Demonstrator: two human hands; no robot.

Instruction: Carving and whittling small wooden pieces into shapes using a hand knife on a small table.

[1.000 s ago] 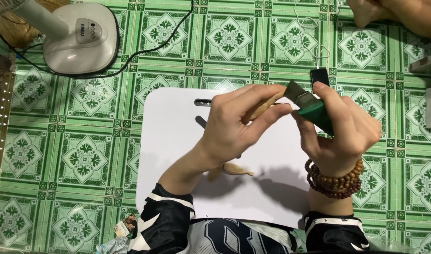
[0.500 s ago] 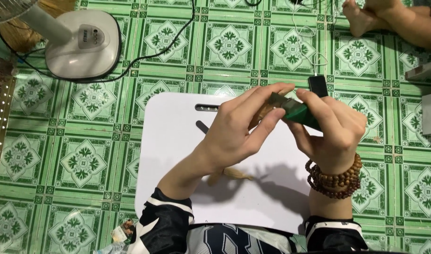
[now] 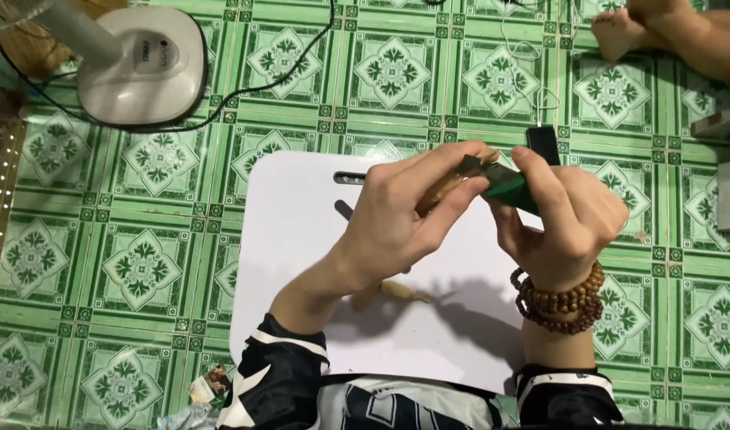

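Sleeves: black-and-white sleeves (image 3: 281, 374) are showing at the near edge of the white board (image 3: 301, 239), closest to the camera.
Wrist: a string of brown wooden beads (image 3: 560, 299) is wrapping the right wrist, over the board's near right corner.
Small wooden piece: a pale wooden piece (image 3: 397, 293) is lying on the board, just behind the left forearm.
Left hand: the left hand (image 3: 405, 215) is hovering over the board's middle, fingers pinching a tan wooden stick (image 3: 441, 191).
Right hand: the right hand (image 3: 568, 219) is closing around a dark green block (image 3: 512, 191) above the board's right edge; the stick's tip is meeting the block.
Black object: a small black object (image 3: 542, 143) is standing just beyond the board's far right edge.
Fan base: a white fan base (image 3: 142, 68) is sitting well beyond the board's far left corner, on the green patterned floor (image 3: 142, 271).
Other person: a bare foot (image 3: 620, 32) is resting far beyond the board, to the right.
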